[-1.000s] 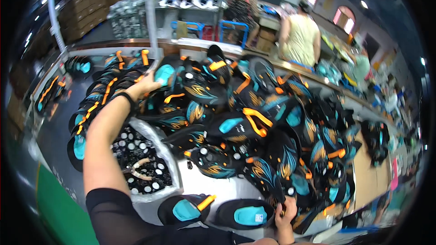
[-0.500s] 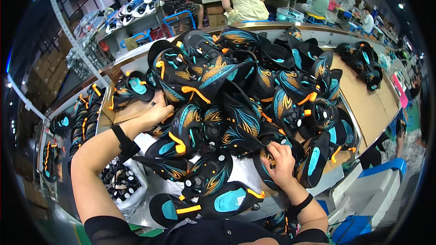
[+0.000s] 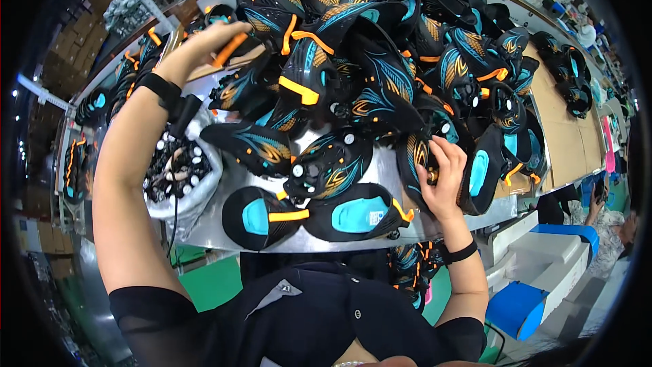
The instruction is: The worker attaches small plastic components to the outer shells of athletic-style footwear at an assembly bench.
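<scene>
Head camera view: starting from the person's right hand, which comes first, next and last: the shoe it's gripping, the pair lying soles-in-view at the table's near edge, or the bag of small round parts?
From the right hand:
1. Shoe it grips, at its fingers.
2. Pair at the near edge, just to its left.
3. Bag of small round parts, far left, under the left forearm.

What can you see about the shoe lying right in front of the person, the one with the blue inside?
The shoe is black, looks soft like fabric, with a turquoise insole and an orange pull strap at one end. It lies near the front edge of the shiny metal table, opening up. Another shoe like it touches its left end. Neither hand touches it.
</scene>
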The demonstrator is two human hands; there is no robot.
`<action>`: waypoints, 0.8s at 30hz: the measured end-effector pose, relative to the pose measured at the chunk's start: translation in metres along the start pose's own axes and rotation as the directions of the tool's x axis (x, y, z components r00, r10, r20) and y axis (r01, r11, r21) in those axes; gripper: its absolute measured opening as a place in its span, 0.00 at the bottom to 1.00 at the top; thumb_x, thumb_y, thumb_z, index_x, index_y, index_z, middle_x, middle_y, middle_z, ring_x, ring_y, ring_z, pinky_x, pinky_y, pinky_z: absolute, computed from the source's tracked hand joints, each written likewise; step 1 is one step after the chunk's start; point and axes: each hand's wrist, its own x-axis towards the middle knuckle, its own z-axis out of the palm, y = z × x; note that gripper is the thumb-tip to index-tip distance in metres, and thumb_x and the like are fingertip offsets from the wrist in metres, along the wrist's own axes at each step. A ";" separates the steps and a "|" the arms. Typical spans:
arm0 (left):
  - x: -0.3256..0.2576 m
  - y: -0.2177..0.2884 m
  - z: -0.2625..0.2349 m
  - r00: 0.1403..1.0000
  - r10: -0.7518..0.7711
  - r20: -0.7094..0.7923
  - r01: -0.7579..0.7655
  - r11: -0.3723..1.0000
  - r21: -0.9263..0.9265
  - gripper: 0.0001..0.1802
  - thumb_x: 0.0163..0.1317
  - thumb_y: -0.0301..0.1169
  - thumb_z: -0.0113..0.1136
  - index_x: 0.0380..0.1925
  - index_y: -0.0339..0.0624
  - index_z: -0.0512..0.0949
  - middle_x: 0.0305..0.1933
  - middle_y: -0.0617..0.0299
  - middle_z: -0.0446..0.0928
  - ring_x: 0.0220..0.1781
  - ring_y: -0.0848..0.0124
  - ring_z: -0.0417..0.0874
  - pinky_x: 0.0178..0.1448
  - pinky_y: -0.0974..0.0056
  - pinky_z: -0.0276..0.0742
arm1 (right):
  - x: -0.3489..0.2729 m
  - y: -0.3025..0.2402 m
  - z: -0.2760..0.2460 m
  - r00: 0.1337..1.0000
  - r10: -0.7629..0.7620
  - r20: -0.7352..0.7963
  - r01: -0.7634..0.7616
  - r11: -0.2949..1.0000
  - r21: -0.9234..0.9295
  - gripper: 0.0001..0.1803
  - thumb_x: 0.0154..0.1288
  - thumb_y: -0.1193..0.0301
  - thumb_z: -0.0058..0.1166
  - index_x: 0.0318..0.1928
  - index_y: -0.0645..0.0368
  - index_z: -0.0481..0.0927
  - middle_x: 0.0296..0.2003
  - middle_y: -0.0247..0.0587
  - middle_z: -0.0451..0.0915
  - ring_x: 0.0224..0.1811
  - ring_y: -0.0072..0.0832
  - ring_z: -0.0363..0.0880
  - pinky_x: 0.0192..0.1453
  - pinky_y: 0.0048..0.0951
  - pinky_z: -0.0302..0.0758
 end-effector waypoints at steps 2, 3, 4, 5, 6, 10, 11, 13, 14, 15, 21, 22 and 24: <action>-0.025 -0.008 -0.025 0.991 0.052 -0.127 -0.055 0.998 -0.021 0.44 0.50 0.60 0.65 0.60 0.42 0.66 0.61 0.54 0.66 0.61 0.61 0.69 0.52 0.50 0.71 | -0.009 -0.003 -0.003 1.000 -0.027 -0.015 0.028 0.999 0.022 0.29 0.48 0.80 0.63 0.54 0.60 0.74 0.53 0.46 0.74 0.54 0.48 0.68 0.59 0.43 0.67; -0.028 -0.022 -0.030 0.930 0.144 -0.339 -0.152 0.988 0.004 0.43 0.49 0.59 0.66 0.55 0.35 0.69 0.53 0.53 0.72 0.53 0.64 0.74 0.50 0.57 0.73 | -0.012 -0.006 -0.007 0.999 -0.040 -0.010 0.040 0.998 0.048 0.28 0.47 0.81 0.63 0.53 0.60 0.74 0.51 0.46 0.75 0.52 0.48 0.69 0.58 0.43 0.67; -0.037 -0.035 -0.035 0.815 0.227 -0.534 -0.235 0.970 0.054 0.43 0.49 0.57 0.67 0.50 0.28 0.72 0.45 0.53 0.77 0.45 0.67 0.79 0.48 0.65 0.75 | -0.016 -0.010 -0.009 0.999 -0.054 -0.006 0.055 0.995 0.080 0.28 0.47 0.82 0.62 0.53 0.61 0.74 0.50 0.47 0.76 0.51 0.48 0.70 0.57 0.43 0.68; -0.050 -0.042 -0.050 0.823 0.258 -0.506 -0.277 0.960 0.040 0.48 0.47 0.60 0.68 0.54 0.26 0.70 0.47 0.51 0.77 0.50 0.65 0.78 0.51 0.63 0.74 | -0.019 -0.016 -0.011 0.998 -0.061 0.004 0.060 0.994 0.096 0.27 0.47 0.82 0.62 0.52 0.61 0.74 0.48 0.48 0.76 0.50 0.49 0.71 0.55 0.43 0.70; -0.057 -0.052 -0.064 0.787 0.290 -0.545 -0.288 0.953 0.091 0.49 0.49 0.58 0.69 0.58 0.26 0.67 0.49 0.49 0.77 0.50 0.65 0.79 0.52 0.64 0.74 | -0.020 -0.023 -0.014 0.996 -0.084 -0.002 0.084 0.992 0.089 0.26 0.46 0.83 0.61 0.50 0.62 0.75 0.45 0.49 0.77 0.47 0.49 0.73 0.52 0.42 0.72; -0.166 -0.061 -0.068 0.708 0.406 -0.577 -0.472 0.881 0.040 0.43 0.55 0.47 0.70 0.62 0.29 0.64 0.47 0.53 0.79 0.47 0.72 0.80 0.51 0.69 0.74 | -0.040 -0.060 -0.039 0.972 -0.227 0.061 0.218 0.967 0.129 0.22 0.49 0.84 0.60 0.47 0.61 0.76 0.40 0.47 0.78 0.41 0.46 0.76 0.46 0.42 0.75; -0.198 -0.075 -0.071 0.711 0.424 -0.561 -0.523 0.852 -0.019 0.36 0.60 0.41 0.66 0.63 0.32 0.65 0.46 0.56 0.79 0.48 0.74 0.79 0.52 0.70 0.73 | -0.045 -0.078 -0.041 0.949 -0.304 0.078 0.294 0.948 0.118 0.22 0.48 0.82 0.60 0.47 0.59 0.77 0.40 0.44 0.79 0.41 0.44 0.77 0.46 0.42 0.75; -0.252 -0.099 -0.059 0.712 0.493 -0.500 -0.613 0.784 -0.100 0.29 0.67 0.31 0.54 0.65 0.33 0.62 0.58 0.57 0.72 0.59 0.73 0.72 0.63 0.69 0.66 | -0.049 -0.126 -0.037 0.886 -0.441 0.143 0.412 0.891 0.191 0.23 0.45 0.76 0.62 0.47 0.57 0.80 0.43 0.38 0.81 0.42 0.34 0.79 0.47 0.36 0.76; -0.281 -0.099 -0.040 0.688 0.532 -0.494 -0.665 0.735 -0.135 0.30 0.65 0.30 0.55 0.66 0.32 0.62 0.63 0.55 0.68 0.65 0.70 0.68 0.68 0.67 0.61 | -0.057 -0.150 -0.022 0.866 -0.473 0.163 0.448 0.878 0.168 0.23 0.48 0.73 0.61 0.49 0.50 0.81 0.47 0.34 0.81 0.43 0.32 0.78 0.46 0.30 0.76; -0.305 -0.108 -0.025 0.693 0.555 -0.460 -0.686 0.704 -0.183 0.33 0.61 0.31 0.58 0.65 0.31 0.63 0.66 0.54 0.67 0.69 0.66 0.65 0.72 0.64 0.56 | -0.054 -0.179 -0.009 0.828 -0.521 0.209 0.486 0.852 0.196 0.25 0.51 0.72 0.58 0.53 0.43 0.80 0.53 0.30 0.78 0.45 0.30 0.76 0.44 0.26 0.76; -0.390 -0.167 0.043 0.522 0.849 -0.079 -0.802 0.521 0.292 0.35 0.48 0.34 0.74 0.58 0.38 0.73 0.46 0.54 0.79 0.40 0.60 0.79 0.44 0.60 0.74 | -0.035 -0.203 0.113 0.809 -0.501 0.307 0.486 0.864 0.128 0.14 0.49 0.72 0.55 0.40 0.51 0.79 0.41 0.34 0.76 0.42 0.34 0.75 0.42 0.33 0.75; -0.401 -0.180 0.052 0.540 0.841 0.023 -0.801 0.505 0.323 0.34 0.49 0.34 0.71 0.57 0.38 0.72 0.34 0.56 0.74 0.33 0.60 0.75 0.37 0.60 0.71 | -0.022 -0.192 0.111 0.820 -0.446 0.359 0.448 0.890 0.081 0.10 0.48 0.73 0.54 0.35 0.52 0.79 0.36 0.35 0.76 0.41 0.36 0.74 0.42 0.35 0.75; -0.414 -0.198 0.070 0.557 0.802 0.216 -0.794 0.438 0.421 0.33 0.52 0.34 0.67 0.59 0.38 0.70 0.29 0.60 0.68 0.32 0.63 0.73 0.36 0.60 0.70 | -0.005 -0.166 0.119 0.886 -0.376 0.273 0.412 0.907 -0.089 0.09 0.47 0.75 0.54 0.32 0.55 0.79 0.32 0.37 0.75 0.38 0.38 0.73 0.40 0.36 0.75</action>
